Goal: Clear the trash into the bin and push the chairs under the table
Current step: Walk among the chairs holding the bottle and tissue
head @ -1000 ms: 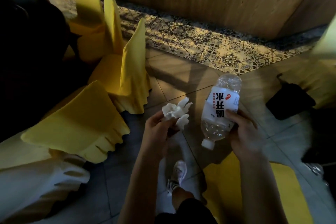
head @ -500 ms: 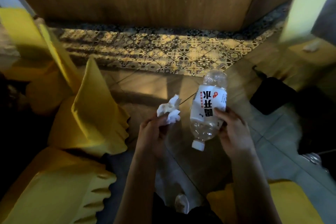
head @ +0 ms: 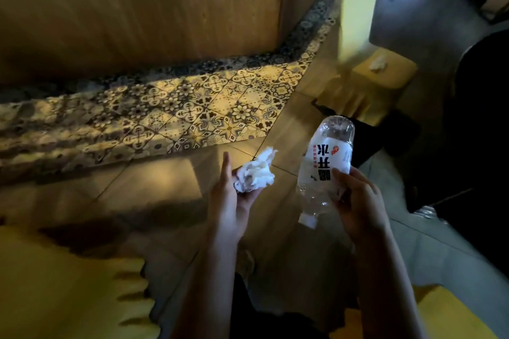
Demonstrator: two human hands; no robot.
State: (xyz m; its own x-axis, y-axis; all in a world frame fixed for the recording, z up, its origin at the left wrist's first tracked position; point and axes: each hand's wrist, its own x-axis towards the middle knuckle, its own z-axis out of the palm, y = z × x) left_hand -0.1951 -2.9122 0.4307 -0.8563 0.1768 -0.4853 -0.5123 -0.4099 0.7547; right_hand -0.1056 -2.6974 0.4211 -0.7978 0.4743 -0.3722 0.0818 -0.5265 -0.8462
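My left hand [head: 228, 198] holds a crumpled white tissue [head: 257, 173] at centre, one finger sticking straight up. My right hand [head: 358, 201] grips a clear plastic water bottle [head: 325, 165] with a white label, held cap-down and tilted. A black bin bag [head: 385, 132] lies on the floor just beyond the bottle. A yellow-covered chair [head: 380, 69] stands at the upper right with a small white tissue scrap [head: 378, 64] on its seat. Another yellow-covered chair [head: 68, 283] fills the lower left.
A wood-panelled wall [head: 137, 8] runs across the top, with a strip of patterned tiles [head: 165, 107] at its foot. A dark mass [head: 479, 118] takes up the right edge. Yellow cloth [head: 454, 314] shows at the bottom right. My shoe [head: 248, 261] stands on the floor below my hands.
The view has swung to the right: the yellow chairs on the left slid out of view, and the right chair and black bag came nearer. Both hands still hold the tissue and the bottle.
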